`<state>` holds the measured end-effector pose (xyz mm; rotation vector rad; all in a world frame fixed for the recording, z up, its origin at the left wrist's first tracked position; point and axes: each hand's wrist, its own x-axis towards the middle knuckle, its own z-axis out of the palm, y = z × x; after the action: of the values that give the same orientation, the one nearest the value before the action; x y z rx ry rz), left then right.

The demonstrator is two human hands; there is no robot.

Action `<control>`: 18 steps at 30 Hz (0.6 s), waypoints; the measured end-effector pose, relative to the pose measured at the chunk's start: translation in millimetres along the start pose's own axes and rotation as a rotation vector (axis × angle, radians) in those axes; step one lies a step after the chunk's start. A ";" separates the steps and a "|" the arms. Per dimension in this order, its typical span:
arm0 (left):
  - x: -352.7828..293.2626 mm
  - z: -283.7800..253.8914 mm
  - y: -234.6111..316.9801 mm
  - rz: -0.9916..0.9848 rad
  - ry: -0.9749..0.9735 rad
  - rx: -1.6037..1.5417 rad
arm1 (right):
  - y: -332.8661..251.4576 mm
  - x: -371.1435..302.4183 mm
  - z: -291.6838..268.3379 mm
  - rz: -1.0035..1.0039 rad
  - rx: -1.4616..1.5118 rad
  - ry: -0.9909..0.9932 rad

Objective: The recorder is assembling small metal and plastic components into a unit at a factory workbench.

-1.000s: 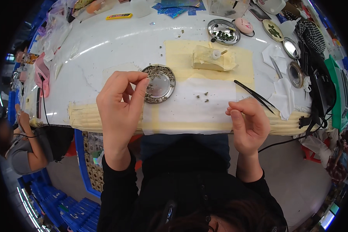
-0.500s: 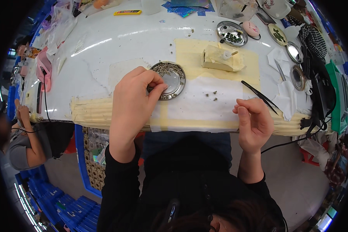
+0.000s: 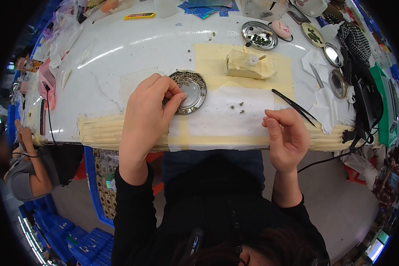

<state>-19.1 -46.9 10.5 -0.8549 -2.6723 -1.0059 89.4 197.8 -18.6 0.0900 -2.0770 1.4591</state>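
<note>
Markings too small to read run along a yellow cutter (image 3: 139,16) at the far side of the table (image 3: 106,44). A small pale emblem shows on a black clip (image 3: 195,241) low in view, against dark clothing.

Left hand (image 3: 148,104) reaches up and leans rightward, back of the hand uppermost, over the left side of a round metal dish (image 3: 193,98). Its thumb and forefinger come close together there — whether a bit is pinched between them, I cannot tell. Small greyish bits (image 3: 186,80) gather mostly along the dish's upper rim; three more lie on the white paper (image 3: 217,126) between the hands.

Right hand (image 3: 290,139) is raised above the table edge, fingers curled, thumb near the forefinger — its grip is likewise unclear. Black tweezers (image 3: 293,106) lie just beyond it.
</note>
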 end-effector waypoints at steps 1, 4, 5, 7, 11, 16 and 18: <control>0.9 -0.6 1.5 -0.026 0.004 -0.029 | 0.2 0.1 0.1 -0.002 -0.003 0.001; 0.5 -1.8 8.9 -0.119 0.050 -0.185 | 0.6 -0.7 -0.5 0.003 -0.004 0.003; -0.4 -0.8 10.5 -0.156 0.086 -0.286 | 0.4 -0.6 -0.7 0.015 0.008 0.000; -2.9 1.1 15.4 -0.187 0.150 -0.523 | -1.6 1.5 -0.4 0.036 0.037 -0.007; -10.5 10.3 29.2 -0.282 0.123 -1.177 | -11.8 7.4 2.7 -0.103 -0.024 -0.077; -18.2 31.2 33.3 -0.459 -0.080 -1.739 | -35.8 18.7 21.2 -0.268 -0.069 -0.123; -19.2 35.0 37.9 -0.453 -0.109 -1.782 | -36.6 22.1 28.5 -0.299 -0.077 -0.100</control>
<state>19.9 -9.8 -1.5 -0.2926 -1.3191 -3.4530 73.0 164.4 16.7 0.4318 -2.0890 1.2145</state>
